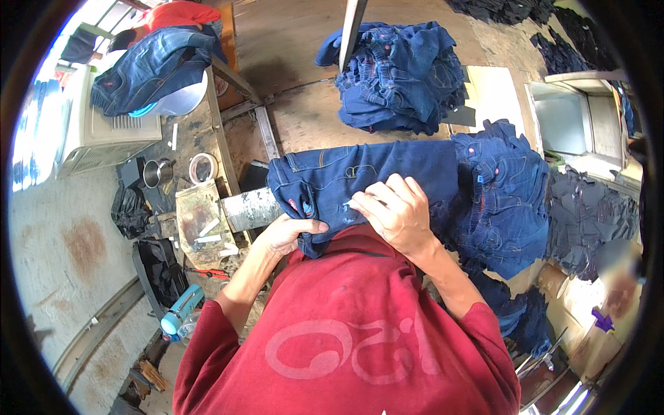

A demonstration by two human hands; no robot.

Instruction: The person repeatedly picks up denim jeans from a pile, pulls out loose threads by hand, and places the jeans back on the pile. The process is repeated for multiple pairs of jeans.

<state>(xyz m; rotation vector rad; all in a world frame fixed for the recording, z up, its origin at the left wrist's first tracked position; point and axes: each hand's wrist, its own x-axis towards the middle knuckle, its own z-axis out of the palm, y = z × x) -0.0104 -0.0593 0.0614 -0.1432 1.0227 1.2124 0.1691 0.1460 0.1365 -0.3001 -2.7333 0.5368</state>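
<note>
Blue denim garment [408, 162] at frame centre looks mid-work: left hand [280, 235] grips its edge, right hand [400, 213] pinches beside a pale patch [340, 209]. Whether the upper-centre pile [404, 76] is finished is unclear.

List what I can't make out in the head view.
Head view:
Left hand: fingers mostly hidden by the denim garment.
Pale beam: right end covered by the garment.
Right hand: whether its fingertips pinch anything, too small to tell.
Dark cloth, upper right: cut off by fisheye rim.
</note>
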